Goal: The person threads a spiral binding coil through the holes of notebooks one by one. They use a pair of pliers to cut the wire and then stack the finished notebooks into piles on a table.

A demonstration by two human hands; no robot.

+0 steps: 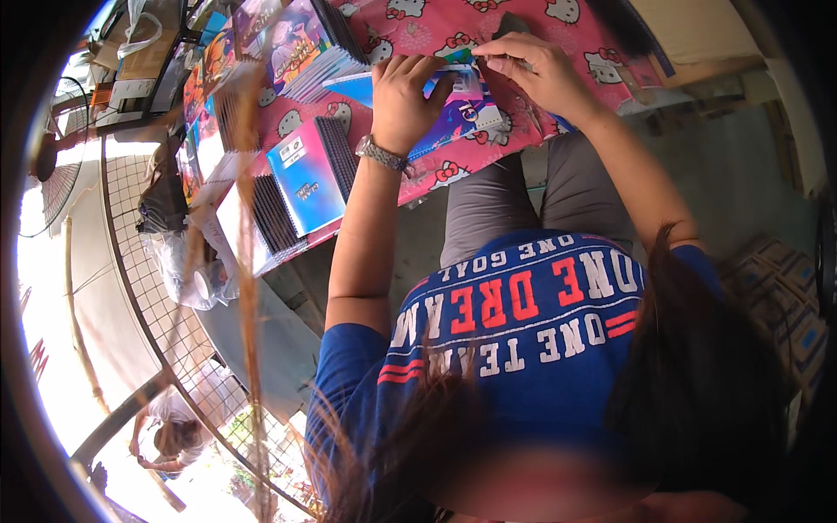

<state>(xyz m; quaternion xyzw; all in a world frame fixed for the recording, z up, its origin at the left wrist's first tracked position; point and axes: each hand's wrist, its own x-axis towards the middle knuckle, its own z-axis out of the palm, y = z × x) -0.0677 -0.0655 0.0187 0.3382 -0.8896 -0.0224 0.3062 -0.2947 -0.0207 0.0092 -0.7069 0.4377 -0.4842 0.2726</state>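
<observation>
A blue and purple notebook (458, 122) lies at the near edge of the table, its coil edge partly hidden by my hands. My left hand (406, 100), with a metal watch on the wrist, is closed on the notebook's left part, fingers curled over it. At the notebook's far right end, my right hand (542, 77) pinches with thumb and index finger. What sits between those fingertips is too small to make out. Left of my left forearm stands a stack of spiral notebooks (307, 185) with a blue and pink cover on top.
A pink tablecloth (449, 173) with cartoon cat heads covers the table. More stacks of coil-bound notebooks (301, 44) fill its left side. Cardboard (697, 39) lies at the far right. A plastic bag (187, 266) hangs at the left, near a fan (63, 148). Another person (174, 431) is beyond a wire grid.
</observation>
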